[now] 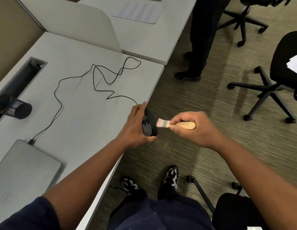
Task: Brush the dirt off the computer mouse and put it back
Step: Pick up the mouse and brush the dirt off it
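Wooden brush [177, 125] in right hand [192, 128], left hand [136, 128] gripping mouse [149, 125]

The mouse [148, 126] looked like black plastic with a slight sheen, and the brush [177, 125] had a pale, smooth wooden handle and soft light bristles. The desk [88, 113] was a matt grey laminate, the closed laptop [23, 170] brushed grey metal, the floor [202, 100] a ribbed, rough carpet.

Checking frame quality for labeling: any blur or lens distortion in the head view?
Head view: wide-angle bend curves the desk edges; brush bristles smear with motion blur beside the mouse; left hand and right hand sharp; soft, even lighting, no glare.
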### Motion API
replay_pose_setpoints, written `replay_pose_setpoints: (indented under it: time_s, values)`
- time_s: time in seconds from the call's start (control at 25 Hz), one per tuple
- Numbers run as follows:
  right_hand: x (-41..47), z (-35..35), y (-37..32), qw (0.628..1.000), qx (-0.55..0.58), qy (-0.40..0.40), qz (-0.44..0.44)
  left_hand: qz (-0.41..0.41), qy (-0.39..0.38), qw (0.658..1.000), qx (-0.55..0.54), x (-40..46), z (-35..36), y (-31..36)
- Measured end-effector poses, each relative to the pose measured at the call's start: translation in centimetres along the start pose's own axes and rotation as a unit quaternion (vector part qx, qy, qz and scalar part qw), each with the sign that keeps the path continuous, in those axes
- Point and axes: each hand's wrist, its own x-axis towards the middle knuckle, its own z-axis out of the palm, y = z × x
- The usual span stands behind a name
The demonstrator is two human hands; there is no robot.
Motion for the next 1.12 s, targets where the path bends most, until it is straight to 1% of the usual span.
replay_pose_setpoints:
  time_s: [0.08,0.16,0.32,0.44,0.6,0.72,0.88,1.04,1.12]
  values:
    - [0.8,0.7,-0.4,0.999,-0.007,0.052,-0.01,0.003,-0.004,1.0,0.007,0.0,0.1,0.2]
    - [1.6,1.3,-0.7,0.997,-0.012,0.079,-0.013,0.009,-0.009,1.0,0.011,0.0,0.1,0.5]
    - [2.0,1.7,-0.9,0.997,-0.03,0.069,0.005,0.02,-0.012,1.0,0.007,-0.1,0.0,0.8]
    - [1.7,1.5,-1.1,0.998,-0.024,0.036,0.039,0.009,-0.003,1.0,0.0,-0.2,-0.2,0.6]
    - [1.4,1.2,-1.3,0.997,-0.045,-0.009,0.057,0.004,0.001,1.0,0.012,-0.3,0.0,0.5]
    - [1.6,1.5,-1.4,0.998,-0.032,0.024,0.057,0.007,-0.01,1.0,0.022,-0.5,0.1,0.5]
    - [2.1,2.0,-1.4,0.996,-0.033,0.078,0.018,0.026,-0.024,0.999,0.025,-0.9,0.0,0.5]
    - [2.1,2.6,-1.3,0.995,-0.02,0.101,-0.004,0.033,-0.03,0.999,0.024,-0.9,0.2,0.6]
    - [2.1,2.6,-1.3,0.995,-0.02,0.101,0.004,0.029,-0.031,0.999,0.019,-0.9,0.3,0.5]
